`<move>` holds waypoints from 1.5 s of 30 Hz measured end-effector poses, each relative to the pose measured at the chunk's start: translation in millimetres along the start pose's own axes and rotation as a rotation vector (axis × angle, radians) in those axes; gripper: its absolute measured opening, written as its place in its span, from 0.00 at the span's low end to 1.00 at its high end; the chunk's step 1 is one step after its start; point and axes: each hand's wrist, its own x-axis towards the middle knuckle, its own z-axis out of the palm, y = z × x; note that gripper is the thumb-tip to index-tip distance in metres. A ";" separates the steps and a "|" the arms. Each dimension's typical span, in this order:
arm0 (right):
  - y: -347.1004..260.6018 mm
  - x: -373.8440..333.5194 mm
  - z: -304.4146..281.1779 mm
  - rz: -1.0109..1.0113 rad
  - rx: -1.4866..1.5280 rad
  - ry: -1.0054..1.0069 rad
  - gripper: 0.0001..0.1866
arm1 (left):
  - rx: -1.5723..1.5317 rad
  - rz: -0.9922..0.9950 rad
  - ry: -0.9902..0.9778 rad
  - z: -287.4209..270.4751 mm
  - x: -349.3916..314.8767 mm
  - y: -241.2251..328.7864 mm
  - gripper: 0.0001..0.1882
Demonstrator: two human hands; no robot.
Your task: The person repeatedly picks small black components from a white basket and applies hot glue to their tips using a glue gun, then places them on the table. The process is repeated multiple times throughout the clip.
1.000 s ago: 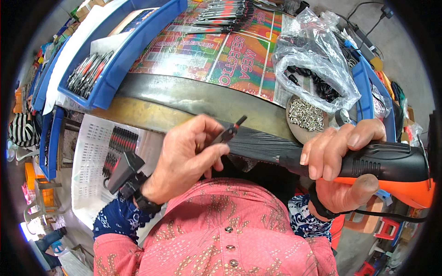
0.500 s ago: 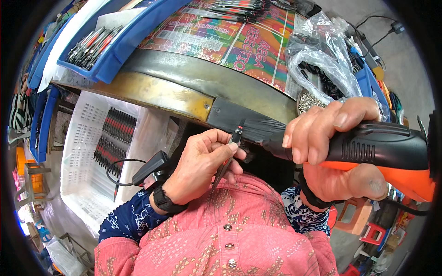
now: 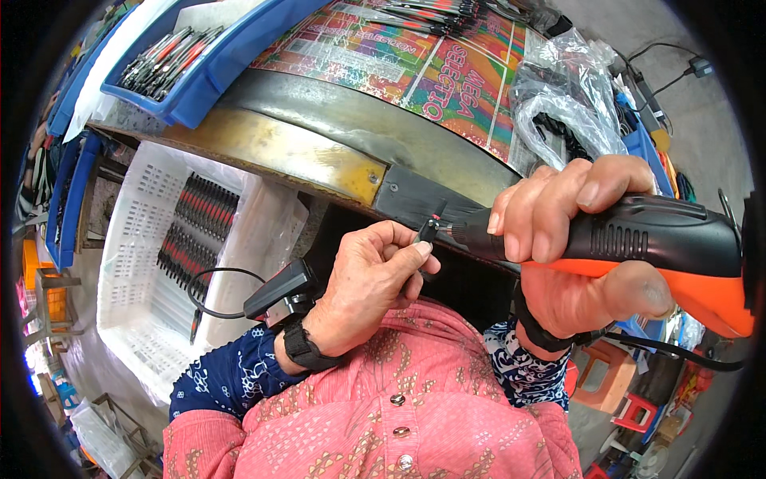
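My left hand (image 3: 373,267) pinches a small, slim black-and-red piece (image 3: 428,231) between thumb and forefinger, its lower part hidden behind the fingers. My right hand (image 3: 523,214) wraps round a black-and-orange electric screwdriver (image 3: 670,239) held level, nose pointing left. The screwdriver's tip meets the upper end of the piece, where a small screw seems to sit; exact contact is too small to tell. Both hands are in front of my chest, just off the table's near edge.
A metal-edged table (image 3: 279,148) curves ahead, with a blue bin (image 3: 199,88) of slim pieces at left and more black-and-red pieces (image 3: 431,17) at the back. Clear plastic bags (image 3: 558,88) lie at right. Below left, a white basket (image 3: 128,263) holds rows of pieces. A corded black device (image 3: 279,289) is by my left wrist.
The piece in my left hand and the screwdriver's tip have come together; before, a gap lay between them. My left hand has shifted right, and the piece's lower legs have gone from sight.
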 end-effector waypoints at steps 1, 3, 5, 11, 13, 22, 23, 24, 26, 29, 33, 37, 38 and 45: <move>0.3 1.0 0.2 0.006 -0.004 0.003 0.34 | 0.006 -0.006 -0.001 -0.3 -0.3 0.9 0.06; 0.3 1.4 0.7 0.009 -0.008 0.009 0.34 | 0.021 -0.017 -0.001 -0.6 -0.4 1.7 0.06; 1.4 1.9 1.6 0.012 -0.012 0.012 0.34 | 0.012 -0.020 -0.004 -0.6 -0.5 2.2 0.06; 2.3 2.2 4.3 0.019 -0.021 0.021 0.34 | 0.001 -0.027 0.002 0.3 -0.9 2.7 0.06; 2.8 2.7 4.8 0.020 -0.026 0.025 0.34 | -0.010 -0.028 0.018 1.9 -0.2 2.4 0.06; 3.9 3.8 7.6 0.031 -0.034 0.037 0.34 | -0.041 -0.017 0.041 3.1 1.4 -0.1 0.06; 4.5 4.1 7.9 0.030 -0.036 0.038 0.34 | -0.035 -0.013 0.044 3.7 1.4 -0.6 0.06; 4.4 4.3 8.2 0.033 -0.036 0.040 0.34 | -0.028 -0.010 0.048 4.1 1.2 -0.7 0.06; 5.6 4.9 8.8 0.037 -0.038 0.043 0.35 | -0.005 -0.025 0.055 4.4 0.5 -0.3 0.06; 7.5 4.7 10.7 0.047 -0.047 0.042 0.35 | 0.004 -0.040 0.061 6.0 0.6 1.1 0.07; 8.1 6.2 12.1 0.062 -0.059 0.044 0.35 | -0.040 -0.082 0.088 9.2 -1.4 4.0 0.08; 8.7 8.0 14.1 0.073 -0.067 0.047 0.35 | -0.090 -0.104 0.061 9.1 -0.3 6.5 0.07; 8.8 8.3 14.2 0.076 -0.069 0.048 0.35 | -0.089 -0.114 0.056 9.2 -0.3 6.4 0.06; 9.1 8.4 15.6 0.081 -0.079 0.059 0.35 | -0.071 -0.134 0.056 9.4 -1.4 7.3 0.06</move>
